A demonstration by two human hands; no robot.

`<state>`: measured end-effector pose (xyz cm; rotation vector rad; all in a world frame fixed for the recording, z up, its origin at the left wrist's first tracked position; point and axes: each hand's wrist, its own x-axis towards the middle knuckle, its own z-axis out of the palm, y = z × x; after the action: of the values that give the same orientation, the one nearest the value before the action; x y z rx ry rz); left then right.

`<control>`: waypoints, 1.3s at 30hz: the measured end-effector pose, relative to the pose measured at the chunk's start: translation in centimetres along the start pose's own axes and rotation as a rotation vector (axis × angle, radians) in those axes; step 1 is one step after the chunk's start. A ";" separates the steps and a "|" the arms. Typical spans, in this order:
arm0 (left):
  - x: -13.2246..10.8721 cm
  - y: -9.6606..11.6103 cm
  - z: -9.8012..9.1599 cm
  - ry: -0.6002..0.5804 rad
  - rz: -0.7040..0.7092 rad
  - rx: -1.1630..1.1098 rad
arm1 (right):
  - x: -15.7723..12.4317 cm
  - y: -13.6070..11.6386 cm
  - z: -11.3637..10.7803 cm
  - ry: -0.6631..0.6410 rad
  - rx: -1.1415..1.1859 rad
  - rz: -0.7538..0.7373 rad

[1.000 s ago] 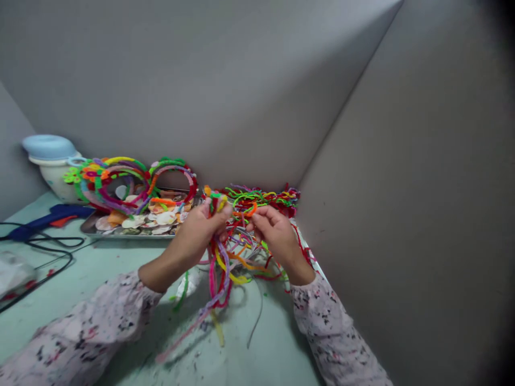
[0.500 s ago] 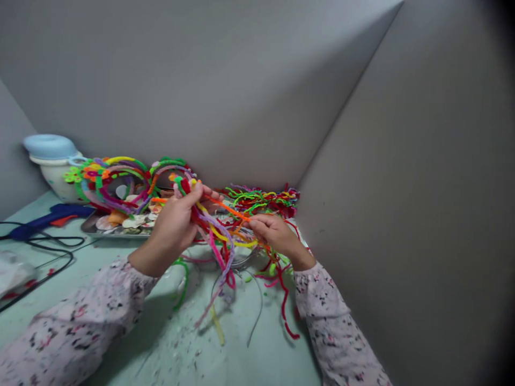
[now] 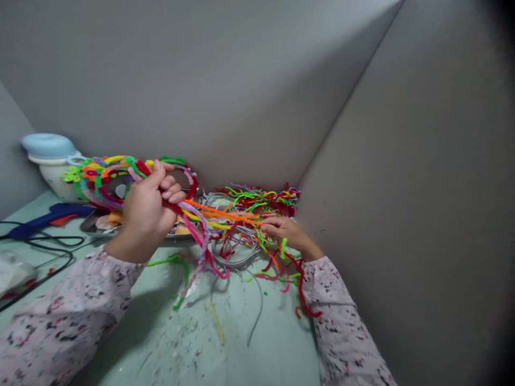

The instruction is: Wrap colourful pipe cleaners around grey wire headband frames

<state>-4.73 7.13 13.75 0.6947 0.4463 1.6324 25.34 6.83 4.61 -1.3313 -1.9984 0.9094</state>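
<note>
A bundle of coloured pipe cleaners is wrapped in my left hand; purple, yellow, pink and red ends hang out below the fist. My right hand pinches the far end of an orange pipe cleaner, which runs taut from the bundle across to my fingertips. Loose red and green pipe cleaners lie under and beside my right hand. Between the two hands, a coil of grey wire rests on the table.
Pipe-cleaner hoops with flowers stand at the left, over a metal tray of small pieces. A blue glue gun with a black cord, a blue-lidded cup and a pipe-cleaner pile are nearby. Grey walls enclose the table.
My left hand has moved left with the bundle and closed tighter around it. My right hand has shifted slightly right, stretching the orange pipe cleaner longer between the hands.
</note>
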 end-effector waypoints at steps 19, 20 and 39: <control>0.8 2.9 -0.6 0.023 0.118 0.064 | -1.3 2.1 -2.5 0.082 0.134 0.097; 0.9 3.3 -0.8 0.025 0.132 0.065 | -1.4 2.4 -2.6 0.119 0.129 0.122; -2.9 -3.7 1.0 -0.106 -0.723 0.145 | 0.0 -4.1 0.8 0.685 -0.012 -0.361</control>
<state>-1.15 4.89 11.58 0.6243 0.6520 0.8856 22.50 5.54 7.33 -1.0432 -1.6123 0.2212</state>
